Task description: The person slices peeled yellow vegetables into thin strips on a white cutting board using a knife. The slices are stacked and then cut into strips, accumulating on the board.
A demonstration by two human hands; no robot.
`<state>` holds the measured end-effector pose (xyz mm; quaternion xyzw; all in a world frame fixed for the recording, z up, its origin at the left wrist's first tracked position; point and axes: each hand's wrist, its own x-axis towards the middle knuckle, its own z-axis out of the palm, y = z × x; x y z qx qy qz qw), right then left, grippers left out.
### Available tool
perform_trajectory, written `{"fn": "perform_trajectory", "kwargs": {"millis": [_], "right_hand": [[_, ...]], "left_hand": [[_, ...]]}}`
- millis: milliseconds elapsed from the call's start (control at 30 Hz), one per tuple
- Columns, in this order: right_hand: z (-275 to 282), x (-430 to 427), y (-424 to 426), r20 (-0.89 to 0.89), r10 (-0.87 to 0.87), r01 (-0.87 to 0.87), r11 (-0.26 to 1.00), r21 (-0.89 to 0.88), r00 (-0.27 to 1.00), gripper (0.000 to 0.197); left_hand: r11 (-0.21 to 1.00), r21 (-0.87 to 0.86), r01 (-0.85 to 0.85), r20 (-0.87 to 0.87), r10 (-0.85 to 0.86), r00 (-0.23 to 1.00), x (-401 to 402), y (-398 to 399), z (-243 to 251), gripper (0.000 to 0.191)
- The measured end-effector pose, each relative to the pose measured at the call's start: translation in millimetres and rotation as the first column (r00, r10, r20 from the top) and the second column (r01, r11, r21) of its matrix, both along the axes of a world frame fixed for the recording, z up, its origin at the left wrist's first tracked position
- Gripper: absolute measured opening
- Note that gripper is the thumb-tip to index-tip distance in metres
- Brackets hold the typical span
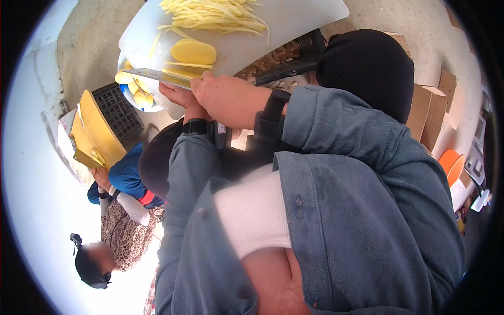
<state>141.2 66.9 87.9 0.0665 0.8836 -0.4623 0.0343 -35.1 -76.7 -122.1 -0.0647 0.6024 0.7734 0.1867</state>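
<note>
My right hand (230,94) grips a kitchen knife (151,75) at its handle end, the broad blade pointing left over the near edge of the white cutting board (299,19). Close against the blade's near side is my left hand (179,95); the knife partly covers it, so whether it holds anything is unclear. Just beyond the blade lie yellow potato slices (189,64), with a large oval slice (193,51) behind them. A heap of thin potato strips (214,15) rests at the far side of the board.
Left of the board, a bowl (126,94) holds peeled potatoes. A black crate (289,71) with peelings sits at the right, below the board. At left, another person's hands (101,178) work with a cleaver (87,159) on a yellow board (94,126). Cardboard boxes (427,112) stand at right.
</note>
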Motion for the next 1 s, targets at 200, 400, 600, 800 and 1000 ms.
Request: {"fn": "perform_trajectory", "kwargs": {"millis": [200,400,600,800,1000], "right_hand": [[-1,10,-2,0.045,-0.056,0.057,0.998,-0.026,0.997,0.022],[-11,-2,-9,0.035,-0.048,0.047,0.998,0.035,0.998,0.053],[-11,-1,-8,-0.027,-0.006,0.008,0.996,0.091,1.000,0.022],[-19,-4,-15,0.078,-0.091,0.089,0.996,0.028,0.993,0.022],[-24,-10,-18,0.053,-0.108,0.106,0.994,0.035,0.993,0.022]], "left_hand": [[0.980,0.195,0.028,0.110,-0.051,0.993,24,15,31,0.024],[1.000,0.002,0.020,0.039,-0.020,0.999,0,1,0,0.027],[1.000,0.024,-0.001,0.032,0.000,0.999,0,-6,-7,0.030],[0.990,0.144,0.003,0.106,-0.018,0.994,18,18,24,0.034],[0.990,0.105,0.089,0.061,-0.096,0.994,10,11,22,0.038]]}}
